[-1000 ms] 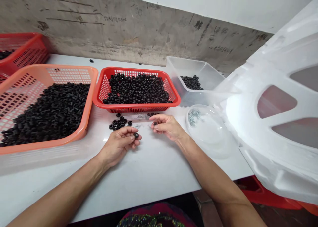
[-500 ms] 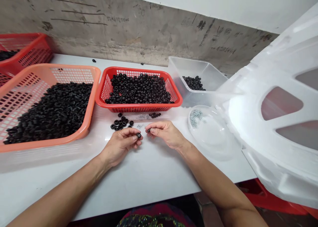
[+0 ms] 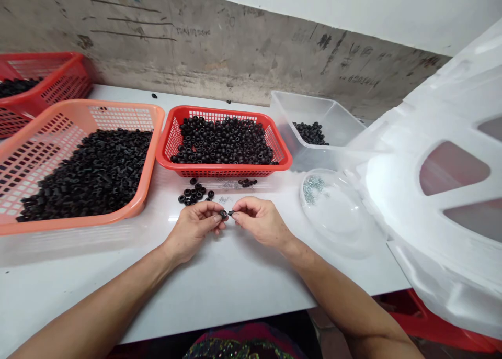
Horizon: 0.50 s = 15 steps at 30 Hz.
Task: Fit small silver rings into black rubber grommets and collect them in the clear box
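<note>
Between the thumb and fingers of my left hand is a round black plastic piece with a hole in it. My right hand pinches a small dark piece right beside it; whether the two touch I cannot tell. Just beyond my left hand lies a loose group of black rings. Tiny silvery parts are scattered on the white table beyond my fingertips. A few small black pieces lie farther back, close to the red basket.
A red basket of round black pieces stands ahead, an orange basket of black parts to its left. Another red basket is far left. At right are a clear bin, a clear dish with silvery bits, and a large white plastic object.
My right hand has come left, bringing its small piece up to the round black piece in my left hand. The whole view has shifted slightly.
</note>
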Each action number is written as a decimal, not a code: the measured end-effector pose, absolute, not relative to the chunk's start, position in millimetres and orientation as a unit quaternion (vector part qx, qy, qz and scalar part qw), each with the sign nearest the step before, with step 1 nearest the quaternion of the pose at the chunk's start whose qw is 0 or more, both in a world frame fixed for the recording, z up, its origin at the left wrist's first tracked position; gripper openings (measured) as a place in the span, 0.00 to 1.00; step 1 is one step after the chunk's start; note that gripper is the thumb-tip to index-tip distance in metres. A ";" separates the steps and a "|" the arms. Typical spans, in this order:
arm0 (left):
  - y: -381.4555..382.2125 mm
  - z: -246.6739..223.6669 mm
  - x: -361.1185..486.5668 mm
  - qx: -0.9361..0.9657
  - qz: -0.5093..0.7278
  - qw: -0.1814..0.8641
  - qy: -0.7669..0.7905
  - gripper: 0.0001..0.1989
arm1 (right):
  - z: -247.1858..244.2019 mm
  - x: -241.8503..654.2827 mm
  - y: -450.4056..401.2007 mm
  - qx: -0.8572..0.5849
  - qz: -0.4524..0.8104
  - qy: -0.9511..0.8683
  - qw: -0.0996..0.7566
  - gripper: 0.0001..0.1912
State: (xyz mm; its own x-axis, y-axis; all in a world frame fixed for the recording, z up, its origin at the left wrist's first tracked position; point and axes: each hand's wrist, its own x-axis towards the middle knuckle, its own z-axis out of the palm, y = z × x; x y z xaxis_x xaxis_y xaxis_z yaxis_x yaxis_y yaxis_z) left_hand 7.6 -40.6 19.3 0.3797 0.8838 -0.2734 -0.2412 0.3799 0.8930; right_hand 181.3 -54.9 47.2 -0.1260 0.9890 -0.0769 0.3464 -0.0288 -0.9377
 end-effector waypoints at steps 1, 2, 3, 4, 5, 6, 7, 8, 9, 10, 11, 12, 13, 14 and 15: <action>-40.7 19.2 7.7 0.406 0.386 0.725 0.401 0.10 | 46.5 180.7 -55.4 -0.558 0.441 -0.607 0.354 0.02; -40.8 19.1 7.8 0.413 0.385 0.721 0.401 0.10 | 45.7 180.3 -55.7 -0.558 0.431 -0.614 0.353 0.03; -40.9 18.8 7.9 0.422 0.384 0.715 0.403 0.10 | 44.8 180.0 -55.9 -0.557 0.423 -0.622 0.352 0.03; -41.0 18.3 8.0 0.433 0.383 0.707 0.408 0.10 | 43.8 179.8 -56.1 -0.555 0.417 -0.629 0.350 0.03; -41.1 17.5 8.1 0.446 0.381 0.695 0.416 0.09 | 42.8 179.7 -56.2 -0.552 0.409 -0.638 0.347 0.04; -41.4 16.4 8.1 0.459 0.379 0.682 0.426 0.09 | 41.9 179.7 -56.4 -0.550 0.400 -0.647 0.345 0.04; -41.8 15.0 8.2 0.472 0.377 0.666 0.437 0.09 | 41.1 179.7 -56.6 -0.547 0.390 -0.657 0.342 0.05; -42.3 13.3 8.1 0.485 0.379 0.649 0.446 0.08 | 40.4 179.8 -56.9 -0.544 0.379 -0.668 0.338 0.05; -42.9 11.6 8.1 0.501 0.383 0.630 0.452 0.08 | 39.9 179.8 -57.3 -0.542 0.368 -0.679 0.332 0.06; -43.5 10.0 7.9 0.522 0.389 0.609 0.453 0.08 | 39.6 179.8 -57.9 -0.539 0.358 -0.689 0.327 0.06; -44.0 8.7 7.8 0.547 0.393 0.585 0.451 0.08 | 39.4 179.5 -58.5 -0.536 0.348 -0.699 0.322 0.07; -44.5 7.9 7.6 0.575 0.395 0.561 0.445 0.08 | 39.2 179.1 -59.3 -0.532 0.339 -0.707 0.318 0.07; -44.7 7.7 7.4 0.601 0.394 0.539 0.439 0.08 | 39.2 178.4 -60.1 -0.529 0.330 -0.714 0.317 0.07; -44.9 8.2 7.2 0.624 0.390 0.521 0.433 0.08 | 39.2 177.6 -60.9 -0.526 0.322 -0.720 0.318 0.08; -45.0 9.2 7.0 0.639 0.385 0.510 0.429 0.09 | 39.2 176.6 -61.7 -0.525 0.316 -0.723 0.321 0.08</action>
